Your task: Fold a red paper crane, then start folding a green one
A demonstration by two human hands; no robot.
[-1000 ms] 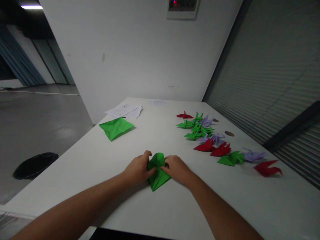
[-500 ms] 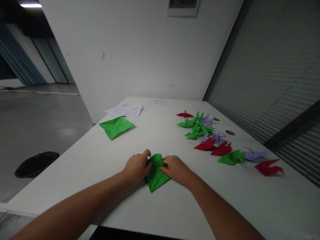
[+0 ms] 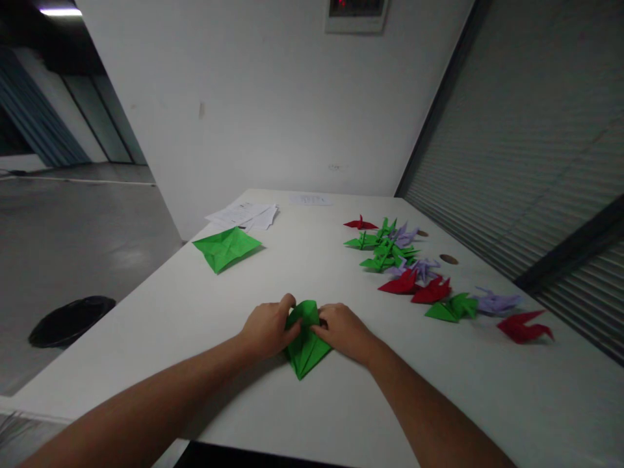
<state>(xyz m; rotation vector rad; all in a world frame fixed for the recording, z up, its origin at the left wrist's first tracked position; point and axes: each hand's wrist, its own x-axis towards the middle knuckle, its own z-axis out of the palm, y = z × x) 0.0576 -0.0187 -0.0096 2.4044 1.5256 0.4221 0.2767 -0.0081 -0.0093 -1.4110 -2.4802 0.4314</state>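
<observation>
A green sheet of origami paper (image 3: 308, 354), partly folded with creases fanning toward its near corner, lies on the white table between my hands. My left hand (image 3: 267, 328) grips its left edge, the thumb reaching onto the upper face. On the right side, my right hand (image 3: 344, 331) pinches the edge with thumb and bent fingers. The far tip of the paper stands slightly raised between both hands. Parts of its side edges are hidden under my fingers.
Several folded paper cranes in green (image 3: 387, 250), red (image 3: 524, 326) and purple (image 3: 496, 301) line the table's right side. A creased green sheet (image 3: 227, 247) lies far left, near white printed papers (image 3: 246, 214). A black-lined bin (image 3: 72, 320) stands on the floor at left.
The near corner of the green paper has shifted slightly right and toward me. My left thumb has slid a little further right across it. My right hand stays nearly still.
</observation>
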